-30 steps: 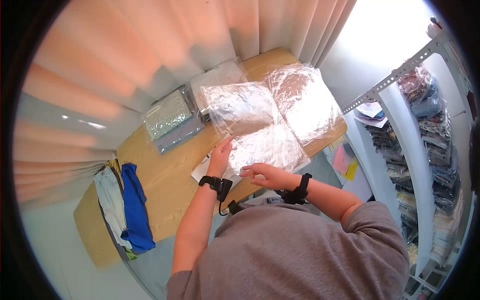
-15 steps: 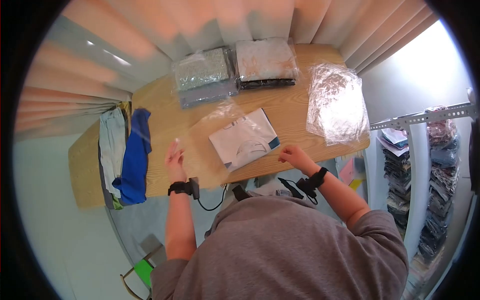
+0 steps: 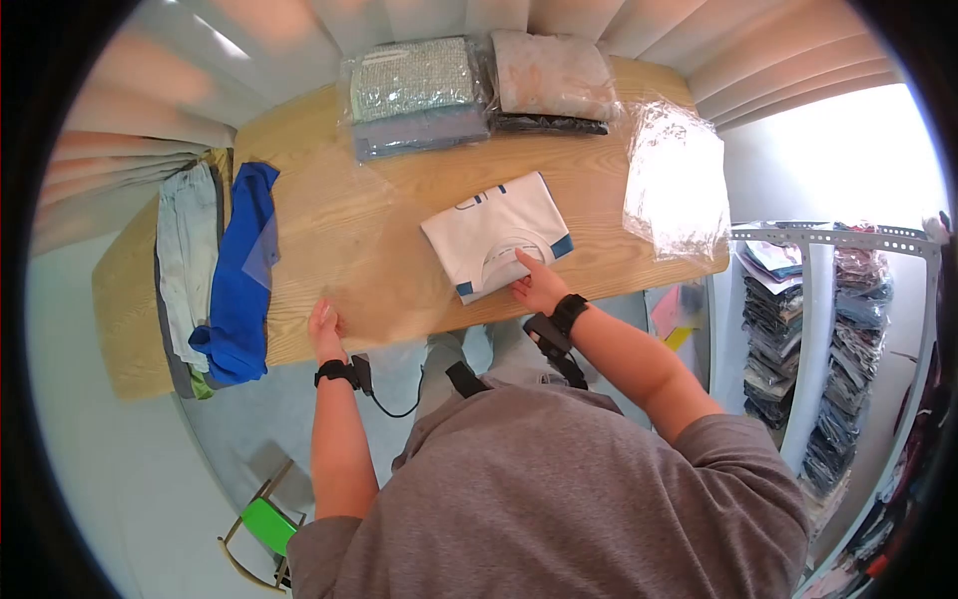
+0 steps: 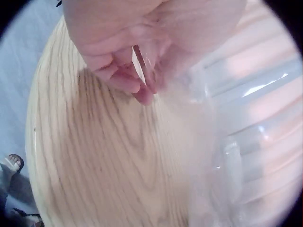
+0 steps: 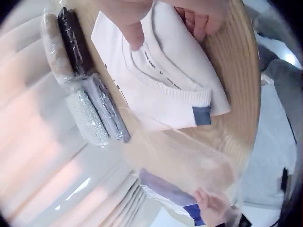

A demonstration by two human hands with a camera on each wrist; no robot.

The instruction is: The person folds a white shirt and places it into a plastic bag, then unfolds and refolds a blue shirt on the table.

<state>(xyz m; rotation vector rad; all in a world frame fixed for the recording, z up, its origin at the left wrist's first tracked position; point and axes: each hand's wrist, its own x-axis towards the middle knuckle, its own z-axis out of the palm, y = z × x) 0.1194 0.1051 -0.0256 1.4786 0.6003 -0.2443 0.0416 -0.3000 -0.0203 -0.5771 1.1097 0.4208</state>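
Note:
A folded white shirt (image 3: 494, 235) with dark blue corner patches and a ribbed neckline lies at the middle of the table. My right hand (image 3: 539, 283) grips its near edge, thumb (image 5: 135, 38) on top inside the neckline and fingers curled at the underside. Off to the left, my left hand (image 3: 325, 324) pinches the edge of a clear plastic bag (image 3: 389, 285) between thumb and fingers at the table's front edge. The bag stretches over the tabletop toward the shirt, its film showing as a haze in the left wrist view.
Bagged folded garments (image 3: 414, 95) and another bagged pile (image 3: 554, 80) stand along the back. A stack of shiny clear bags (image 3: 679, 180) lies at the right end. Blue clothing (image 3: 239, 280) and pale trousers (image 3: 188, 250) drape over the left side. Shelves of packed clothes (image 3: 773, 339) stand at right.
A clear bag has come off the shiny pile and moved left with my left hand, uncovering the white shirt. My right hand has moved onto the shirt's neckline and taken hold. The head view has turned.

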